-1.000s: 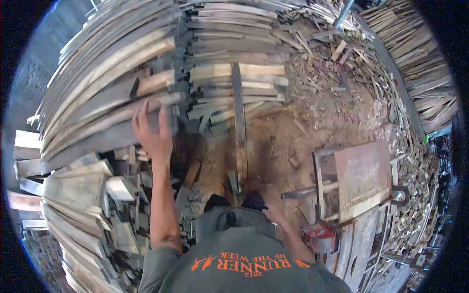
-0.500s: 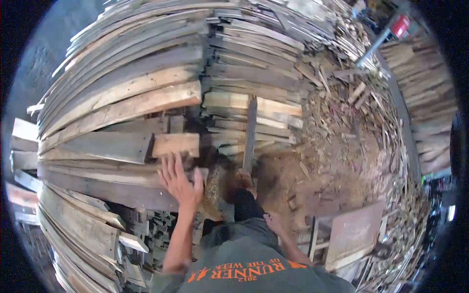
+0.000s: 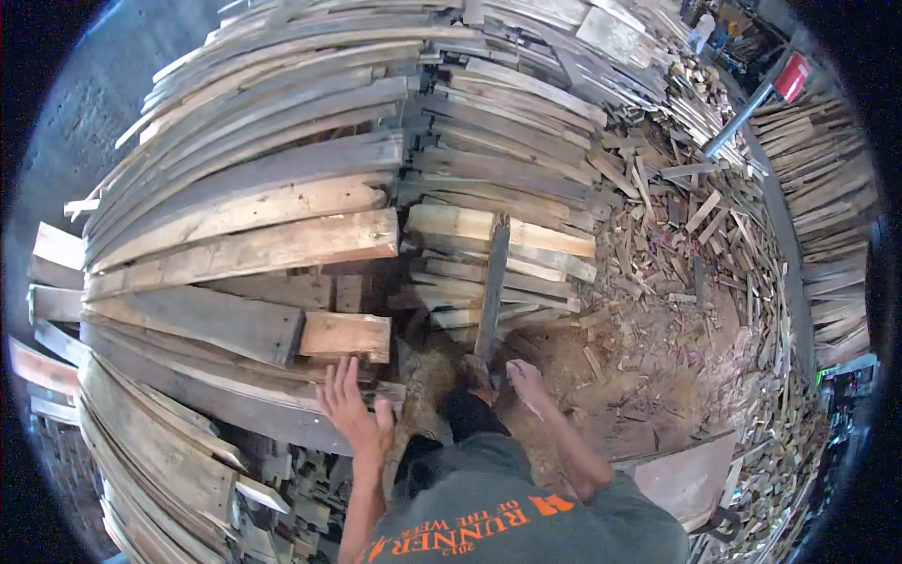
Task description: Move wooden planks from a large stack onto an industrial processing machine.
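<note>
Nearest, the left hand (image 3: pixel 355 414) lies flat, fingers spread apart, on a rough grey plank (image 3: pixel 221 390) at the stack's front edge. The right hand (image 3: pixel 526 381) is closed around a narrow weathered strip (image 3: pixel 490 291) standing upright against the stacked pale boards (image 3: pixel 503 235); sawdust-strewn floor (image 3: pixel 648 395) lies beyond.

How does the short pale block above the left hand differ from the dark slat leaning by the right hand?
The short block is pale, wide and stubby, lying flat in the stack; the dark slat is grey-brown, narrow and long, standing nearly upright against the plank ends. The left hand lies spread on the planks just below the block; the right hand is near the slat's foot. Both are rough sawn wood.
</note>
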`<state>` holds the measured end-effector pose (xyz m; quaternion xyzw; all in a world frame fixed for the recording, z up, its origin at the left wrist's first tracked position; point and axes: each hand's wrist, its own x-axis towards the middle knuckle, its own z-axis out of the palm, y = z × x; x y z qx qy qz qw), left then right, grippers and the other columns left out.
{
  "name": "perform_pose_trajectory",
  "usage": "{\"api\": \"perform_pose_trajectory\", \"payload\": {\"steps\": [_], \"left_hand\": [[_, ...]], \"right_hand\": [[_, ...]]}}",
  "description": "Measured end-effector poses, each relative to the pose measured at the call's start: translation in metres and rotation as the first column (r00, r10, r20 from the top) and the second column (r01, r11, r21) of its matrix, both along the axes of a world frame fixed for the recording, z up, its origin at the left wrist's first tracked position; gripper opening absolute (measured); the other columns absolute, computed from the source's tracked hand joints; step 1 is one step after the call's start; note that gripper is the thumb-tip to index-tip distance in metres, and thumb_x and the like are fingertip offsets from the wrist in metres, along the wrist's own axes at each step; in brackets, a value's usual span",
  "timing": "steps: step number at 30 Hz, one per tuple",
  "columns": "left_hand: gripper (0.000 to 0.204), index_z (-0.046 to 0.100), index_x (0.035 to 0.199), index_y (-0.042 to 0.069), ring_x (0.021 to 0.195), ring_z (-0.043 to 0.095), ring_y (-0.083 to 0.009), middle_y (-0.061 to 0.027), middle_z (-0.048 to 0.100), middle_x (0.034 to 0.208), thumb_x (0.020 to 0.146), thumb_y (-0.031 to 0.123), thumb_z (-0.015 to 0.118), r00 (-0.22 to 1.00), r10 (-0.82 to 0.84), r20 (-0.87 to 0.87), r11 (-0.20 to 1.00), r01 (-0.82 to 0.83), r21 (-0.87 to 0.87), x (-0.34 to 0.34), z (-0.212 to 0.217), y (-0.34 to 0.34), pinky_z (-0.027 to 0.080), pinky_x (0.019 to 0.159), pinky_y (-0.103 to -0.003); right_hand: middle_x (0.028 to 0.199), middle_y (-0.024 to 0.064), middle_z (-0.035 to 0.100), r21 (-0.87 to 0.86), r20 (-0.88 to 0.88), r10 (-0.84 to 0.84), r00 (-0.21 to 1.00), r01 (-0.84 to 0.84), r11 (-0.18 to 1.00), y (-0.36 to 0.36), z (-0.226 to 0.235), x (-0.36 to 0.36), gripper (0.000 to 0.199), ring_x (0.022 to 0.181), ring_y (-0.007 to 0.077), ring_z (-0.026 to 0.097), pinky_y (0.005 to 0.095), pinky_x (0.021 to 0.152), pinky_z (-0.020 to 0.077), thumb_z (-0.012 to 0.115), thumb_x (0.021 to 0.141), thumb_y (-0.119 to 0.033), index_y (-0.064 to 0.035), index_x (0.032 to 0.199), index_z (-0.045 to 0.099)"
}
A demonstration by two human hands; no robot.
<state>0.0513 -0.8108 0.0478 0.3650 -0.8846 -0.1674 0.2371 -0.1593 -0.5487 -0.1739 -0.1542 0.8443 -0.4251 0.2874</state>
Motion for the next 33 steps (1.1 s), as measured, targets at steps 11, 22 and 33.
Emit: {"api": "perform_pose_trajectory", "payload": {"steps": [11, 22, 33], "left_hand": [[0.068, 0.048, 0.139, 0.005, 0.137, 0.039, -0.0367, -0.0143, 0.049, 0.144, 0.073, 0.022, 0.056, 0.986, -0.048, -0.16, 0.999, 0.049, 0.005, -0.015, 0.006, 0.002, 0.018, 0.116, -0.055], [0.064, 0.051, 0.132, 0.006, 0.138, 0.037, -0.0369, -0.0137, 0.05, 0.144, 0.071, 0.024, 0.058, 0.995, -0.016, -0.098, 1.0, 0.016, -0.001, -0.003, -0.005, -0.003, 0.017, 0.117, -0.056], [0.058, 0.053, 0.13, 0.005, 0.134, 0.044, -0.0353, -0.0114, 0.055, 0.138, 0.077, 0.029, 0.055, 0.993, 0.093, -0.069, 0.996, -0.093, 0.006, 0.008, -0.006, 0.008, 0.018, 0.118, -0.055]], "right_hand": [[0.092, 0.0192, 0.069, 0.303, 0.106, 0.232, 0.967, -0.253, 0.919, 0.093, -0.141, 0.119, 0.042, 0.086, 0.0369, 0.063, 0.0464, 0.077, 0.0486, 0.051, 0.098, -0.039, -0.0009, 0.097, 0.068], [0.122, 0.0235, 0.064, 0.473, 0.334, 0.231, 0.914, -0.374, 0.798, 0.036, -0.006, 0.049, 0.052, 0.113, 0.0354, 0.061, 0.0432, 0.101, 0.0447, 0.053, 0.094, -0.047, -0.0041, 0.121, 0.065], [0.076, 0.0027, 0.058, 0.117, 0.51, -0.354, 0.784, 0.344, 0.932, -0.001, -0.053, -0.052, 0.024, 0.062, 0.0158, 0.057, 0.0349, 0.049, 0.0487, 0.055, 0.098, -0.031, -0.009, 0.106, 0.06]]}}
